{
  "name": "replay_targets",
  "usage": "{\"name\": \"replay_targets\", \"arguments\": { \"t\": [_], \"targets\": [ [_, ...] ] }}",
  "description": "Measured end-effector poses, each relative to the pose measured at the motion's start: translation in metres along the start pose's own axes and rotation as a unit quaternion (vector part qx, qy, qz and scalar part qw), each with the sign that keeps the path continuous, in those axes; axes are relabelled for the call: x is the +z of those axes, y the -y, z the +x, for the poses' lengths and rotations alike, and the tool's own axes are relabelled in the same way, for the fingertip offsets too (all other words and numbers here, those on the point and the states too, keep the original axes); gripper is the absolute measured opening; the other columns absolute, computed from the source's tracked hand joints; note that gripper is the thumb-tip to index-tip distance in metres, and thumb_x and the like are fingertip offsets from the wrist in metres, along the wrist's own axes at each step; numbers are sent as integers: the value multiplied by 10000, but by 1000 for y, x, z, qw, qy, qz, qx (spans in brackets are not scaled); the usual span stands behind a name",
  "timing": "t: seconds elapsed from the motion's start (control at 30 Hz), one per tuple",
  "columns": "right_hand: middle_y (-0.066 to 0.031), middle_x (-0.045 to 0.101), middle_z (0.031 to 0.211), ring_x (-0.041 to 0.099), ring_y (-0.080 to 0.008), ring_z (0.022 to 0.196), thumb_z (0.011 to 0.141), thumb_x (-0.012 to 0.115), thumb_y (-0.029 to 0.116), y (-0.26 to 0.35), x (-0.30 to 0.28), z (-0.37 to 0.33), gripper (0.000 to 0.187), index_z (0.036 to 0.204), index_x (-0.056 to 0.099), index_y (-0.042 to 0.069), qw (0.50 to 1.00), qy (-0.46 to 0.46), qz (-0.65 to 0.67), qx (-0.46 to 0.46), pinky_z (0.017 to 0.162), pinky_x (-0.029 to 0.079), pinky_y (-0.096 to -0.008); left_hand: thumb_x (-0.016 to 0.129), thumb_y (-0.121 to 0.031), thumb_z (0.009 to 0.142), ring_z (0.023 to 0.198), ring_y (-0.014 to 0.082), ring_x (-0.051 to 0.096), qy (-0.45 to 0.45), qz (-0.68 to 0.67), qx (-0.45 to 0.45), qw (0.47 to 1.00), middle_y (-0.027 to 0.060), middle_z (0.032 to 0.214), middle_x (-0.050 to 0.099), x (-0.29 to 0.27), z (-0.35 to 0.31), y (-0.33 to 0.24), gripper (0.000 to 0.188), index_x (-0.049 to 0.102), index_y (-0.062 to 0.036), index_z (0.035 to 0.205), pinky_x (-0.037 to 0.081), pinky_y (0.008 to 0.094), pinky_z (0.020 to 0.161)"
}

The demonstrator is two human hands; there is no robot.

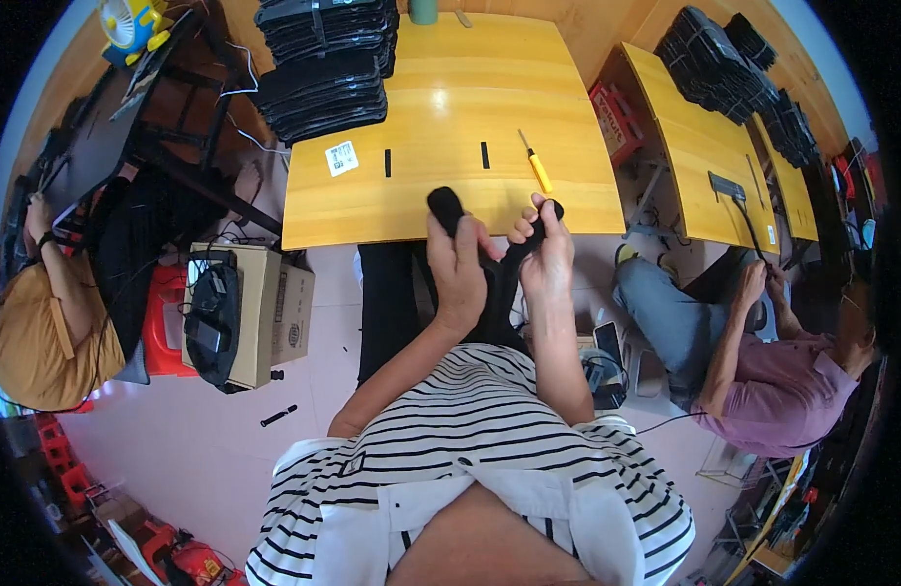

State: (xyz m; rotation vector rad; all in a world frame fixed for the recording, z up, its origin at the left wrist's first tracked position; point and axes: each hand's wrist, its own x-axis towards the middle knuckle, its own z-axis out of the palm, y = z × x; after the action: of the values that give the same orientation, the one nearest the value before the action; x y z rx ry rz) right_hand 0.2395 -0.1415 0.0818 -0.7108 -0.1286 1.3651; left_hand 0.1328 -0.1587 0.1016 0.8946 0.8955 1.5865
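Just off the near edge of the yellow wooden table (450,200), my two hands grip one black fabric strap (444,208). My left hand (458,269) is closed round it, with a rounded end sticking up above the fingers. My right hand (550,256) pinches another part, whose dark tip shows over the thumb. Between the hands the strap sags and is lost against my dark trousers. Beyond my right hand lies a screwdriver (539,172) with a yellow handle. Two short black strips (388,163) and a white printed label (342,158) lie on the tabletop.
Stacked black fabric pieces (323,98) fill the table's far left, beside a green container (423,11). A cardboard box (260,293) stands on the floor at left. One person sits at left; another works at the right-hand table (699,146).
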Motion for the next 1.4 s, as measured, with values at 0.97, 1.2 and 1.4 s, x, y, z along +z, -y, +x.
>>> {"name": "replay_targets", "arguments": {
  "t": [0.97,1.2,1.4],
  "targets": [
    [-101,519,900,551,-195,799,695,593,-96,140,14,106,371,1025,626,69,523,119,-672,-510,690,448,-263,478,-113,818,658,151,369,-187,-380,-204,882,109,822,394,-224,3,-60,136,444,4,878,358,214,509],
    [-144,484,1018,536,-321,949,666,514,-141,97,-68,169,504,1091,578,124,474,178,-762,-404,797,458,-373,466,-104,895,735,178,452,-186,-360,-173,898,114,832,459,-219,6,-49,163,477,45,962,447,266,629],
    [-171,482,1097,515,-331,1006,677,580,-34,93,-54,139,537,1196,501,78,500,141,-770,-369,888,416,-372,501,-161,903,838,182,522,-209,-326,-184,904,86,867,524,-205,8,-55,237,521,-1,1076,461,283,776]
  ]
}}
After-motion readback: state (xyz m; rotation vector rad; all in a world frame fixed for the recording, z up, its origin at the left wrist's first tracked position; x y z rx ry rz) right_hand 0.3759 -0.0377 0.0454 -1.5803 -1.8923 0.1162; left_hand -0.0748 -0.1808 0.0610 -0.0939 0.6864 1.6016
